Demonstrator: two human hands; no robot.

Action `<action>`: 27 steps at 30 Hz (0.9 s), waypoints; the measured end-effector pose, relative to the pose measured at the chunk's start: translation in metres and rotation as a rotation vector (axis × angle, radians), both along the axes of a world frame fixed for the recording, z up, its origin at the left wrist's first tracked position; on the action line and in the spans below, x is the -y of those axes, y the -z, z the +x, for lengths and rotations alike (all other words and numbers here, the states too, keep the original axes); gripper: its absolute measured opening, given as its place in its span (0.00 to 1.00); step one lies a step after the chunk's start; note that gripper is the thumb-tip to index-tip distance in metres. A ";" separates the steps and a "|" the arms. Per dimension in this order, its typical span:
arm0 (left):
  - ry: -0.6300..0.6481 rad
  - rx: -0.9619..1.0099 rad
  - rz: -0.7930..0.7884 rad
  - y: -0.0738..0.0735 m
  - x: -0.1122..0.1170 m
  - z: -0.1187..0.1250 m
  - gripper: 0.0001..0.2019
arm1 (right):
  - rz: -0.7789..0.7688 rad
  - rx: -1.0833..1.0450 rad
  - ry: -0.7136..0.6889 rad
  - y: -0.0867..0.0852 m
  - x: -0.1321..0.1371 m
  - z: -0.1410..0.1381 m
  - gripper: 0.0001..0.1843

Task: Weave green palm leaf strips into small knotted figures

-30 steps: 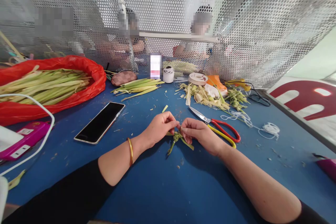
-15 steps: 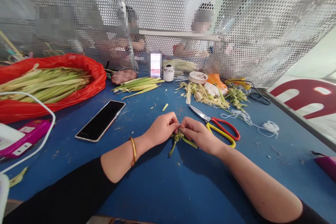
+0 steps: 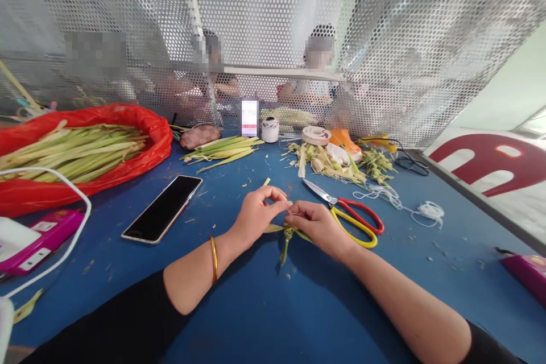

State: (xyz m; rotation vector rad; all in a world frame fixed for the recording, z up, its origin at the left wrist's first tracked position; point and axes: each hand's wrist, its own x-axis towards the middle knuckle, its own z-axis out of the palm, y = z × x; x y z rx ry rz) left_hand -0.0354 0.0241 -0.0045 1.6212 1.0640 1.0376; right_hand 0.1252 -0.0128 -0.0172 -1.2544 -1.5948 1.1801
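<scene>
Over the middle of the blue table, my left hand (image 3: 261,215) pinches thumb and forefinger together on what looks like a fine thread. My right hand (image 3: 319,226), beside it, is closed on a small knotted piece of green leaf strip (image 3: 288,233), whose stem end hangs toward me. One pale strip end pokes out left, under my left hand. The right fingertips hide part of the knot. Just right of my right hand lie scissors (image 3: 356,217) with one red and one yellow handle, blades pointing away to the left.
A red bag (image 3: 160,151) of leaf strips stands left, near a phone (image 3: 164,207) and a purple power strip (image 3: 46,236). Leaf scraps (image 3: 328,164), a tape roll (image 3: 316,135) and white string (image 3: 431,211) lie right. A perforated metal screen (image 3: 273,28) rises behind; people sit beyond it.
My left fingertips have drawn slightly up and away from the knot, opening a small gap between the hands. My right hand stays at the knotted leaf piece. The whole view has tilted up slightly.
</scene>
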 end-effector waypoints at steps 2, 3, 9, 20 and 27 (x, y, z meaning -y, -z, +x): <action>-0.118 0.077 -0.058 -0.004 0.004 0.002 0.12 | -0.023 -0.054 0.072 -0.003 0.000 0.000 0.15; -0.181 0.130 -0.113 -0.006 0.007 0.003 0.18 | -0.024 -0.073 0.121 -0.004 0.000 0.000 0.16; -0.072 0.249 -0.541 -0.009 0.028 0.008 0.25 | 0.088 -0.135 0.257 -0.014 0.003 0.001 0.16; 0.103 0.350 -0.640 -0.008 0.029 0.005 0.08 | -0.060 -0.675 0.411 -0.026 -0.001 0.011 0.17; 0.045 0.483 -0.640 -0.013 0.029 0.003 0.12 | -0.043 -0.309 0.401 -0.024 -0.004 0.015 0.17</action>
